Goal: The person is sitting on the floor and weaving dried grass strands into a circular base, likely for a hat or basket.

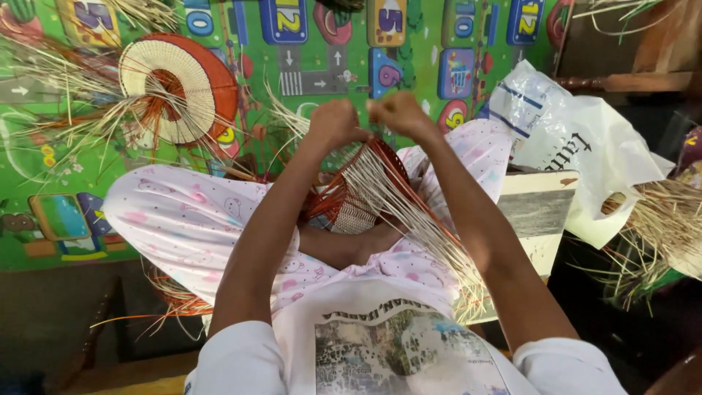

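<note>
A partly woven basket of orange and pale straw rests in my lap between my knees. Long pale strands fan out from it toward my right side. My left hand is closed in a fist on the basket's upper rim. Beside it my right hand is closed too, gripping strands at the same rim. The two fists nearly touch. The fingertips are hidden from this angle.
A round woven disc in cream and orange lies on the colourful play mat at the upper left, with loose straw around it. A white plastic bag and a straw bundle sit at the right, by a wooden board.
</note>
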